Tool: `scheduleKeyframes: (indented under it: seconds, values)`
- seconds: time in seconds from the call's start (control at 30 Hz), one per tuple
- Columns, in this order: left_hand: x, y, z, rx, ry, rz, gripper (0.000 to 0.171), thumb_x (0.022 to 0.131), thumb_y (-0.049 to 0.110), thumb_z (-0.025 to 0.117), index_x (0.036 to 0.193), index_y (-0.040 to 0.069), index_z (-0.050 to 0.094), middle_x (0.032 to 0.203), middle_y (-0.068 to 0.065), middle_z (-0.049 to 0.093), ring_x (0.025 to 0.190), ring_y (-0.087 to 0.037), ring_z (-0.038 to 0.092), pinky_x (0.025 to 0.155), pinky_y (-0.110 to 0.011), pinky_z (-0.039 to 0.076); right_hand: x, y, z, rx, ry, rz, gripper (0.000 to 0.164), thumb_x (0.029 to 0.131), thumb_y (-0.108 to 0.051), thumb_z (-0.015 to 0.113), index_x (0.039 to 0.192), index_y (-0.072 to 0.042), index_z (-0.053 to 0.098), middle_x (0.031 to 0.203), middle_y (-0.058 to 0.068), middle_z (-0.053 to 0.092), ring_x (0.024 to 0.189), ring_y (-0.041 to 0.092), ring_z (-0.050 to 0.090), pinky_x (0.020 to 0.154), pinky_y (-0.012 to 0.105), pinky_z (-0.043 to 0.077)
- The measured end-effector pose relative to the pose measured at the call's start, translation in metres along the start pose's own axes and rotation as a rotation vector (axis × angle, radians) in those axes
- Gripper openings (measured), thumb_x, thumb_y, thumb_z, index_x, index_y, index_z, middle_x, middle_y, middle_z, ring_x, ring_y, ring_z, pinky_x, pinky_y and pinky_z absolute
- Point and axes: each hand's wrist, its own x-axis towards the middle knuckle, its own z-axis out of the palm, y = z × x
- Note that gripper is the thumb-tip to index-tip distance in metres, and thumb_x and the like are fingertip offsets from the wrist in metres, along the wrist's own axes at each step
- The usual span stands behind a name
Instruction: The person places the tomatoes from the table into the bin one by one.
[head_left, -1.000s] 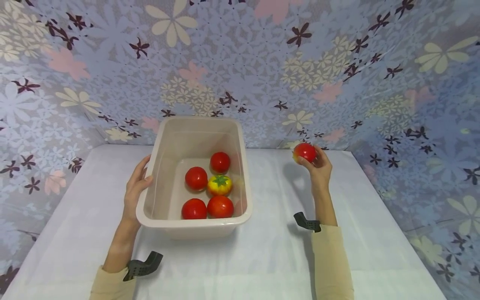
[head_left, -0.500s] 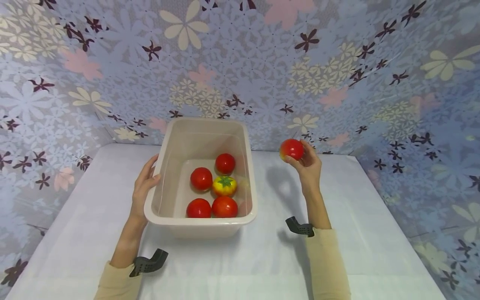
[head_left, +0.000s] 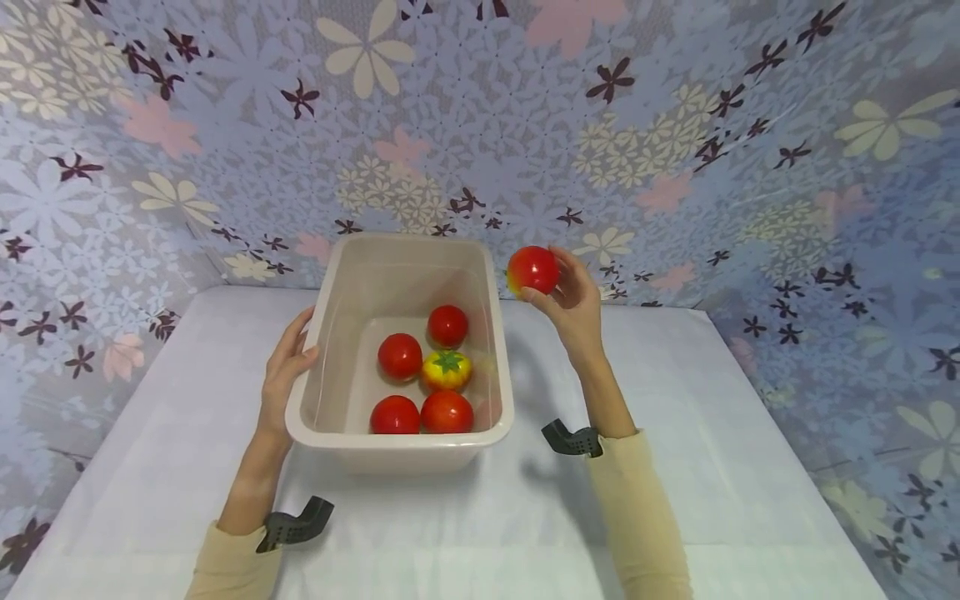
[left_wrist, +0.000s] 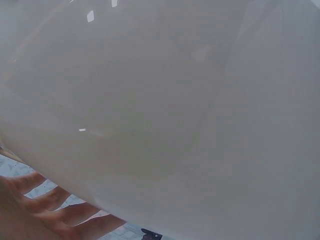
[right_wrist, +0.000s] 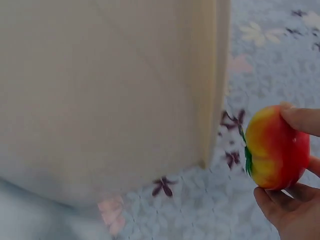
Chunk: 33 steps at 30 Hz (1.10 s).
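Note:
My right hand (head_left: 573,300) holds a red tomato (head_left: 534,269) up in the air just right of the bin, thumb on one side and fingers round the other. In the right wrist view that tomato (right_wrist: 277,147) shows its yellow end and green leaves facing the bin wall (right_wrist: 100,100). My left hand (head_left: 285,371) rests against the left side of the beige plastic bin (head_left: 397,442), thumb at the rim. Its straight fingers (left_wrist: 75,212) lie along the outer wall in the left wrist view. Several tomatoes lie inside the bin, one of them a yellow tomato (head_left: 447,370) with leaves up.
The bin stands on a white-covered table (head_left: 675,500). Behind it rises a wall of flowered cloth (head_left: 525,150), which also closes off both sides. A dark wrist mount (head_left: 573,439) juts inward from the right sleeve, and another wrist mount (head_left: 300,525) from the left.
My right hand has carried the tomato leftward and upward, from over the right part of the table to beside the bin's right rim. The left hand stays at the bin.

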Motion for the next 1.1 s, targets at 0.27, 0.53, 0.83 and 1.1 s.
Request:
scheduleKeyframes:
  seconds: [0.27,0.53,0.83,1.1]
  values:
    - [-0.001,0.001,-0.002,0.006,0.009,0.005,0.051,0.099,0.011,0.035,0.149,0.013,0.036,0.132,0.001,0.056,0.113,-0.017,0.053,0.090,-0.028,0.048,0.016,-0.014,0.040,-0.033,-0.213,-0.001,0.062,0.084,0.001,0.072,0.139,-0.002,0.046,0.138,0.015,0.052,0.123,0.026,0.053,0.103,0.044,0.046]
    - [-0.001,-0.002,0.000,-0.005,-0.001,0.020,0.051,0.099,0.009,0.034,0.150,0.011,0.035,0.131,0.001,0.057,0.114,-0.017,0.053,0.091,-0.029,0.047,0.028,-0.010,0.061,-0.083,-0.347,0.019,0.064,0.082,-0.002,0.075,0.139,-0.004,0.045,0.140,0.014,0.051,0.126,0.028,0.052,0.102,0.043,0.047]
    - [-0.004,-0.002,0.001,0.006,-0.001,0.014,0.051,0.099,0.009,0.034,0.150,0.011,0.035,0.132,0.002,0.057,0.112,-0.013,0.053,0.091,-0.029,0.047,0.025,-0.001,0.066,-0.061,-0.417,-0.032,0.070,0.082,0.000,0.075,0.142,0.001,0.040,0.145,0.015,0.048,0.134,0.030,0.046,0.112,0.042,0.036]
    - [-0.003,-0.001,0.001,-0.006,0.007,0.000,0.050,0.099,0.010,0.035,0.150,0.011,0.035,0.133,0.000,0.055,0.115,-0.017,0.052,0.092,-0.029,0.047,0.021,0.001,0.056,-0.115,-0.369,-0.066,0.062,0.085,0.003,0.070,0.141,-0.001,0.044,0.146,0.016,0.048,0.138,0.026,0.043,0.116,0.040,0.031]
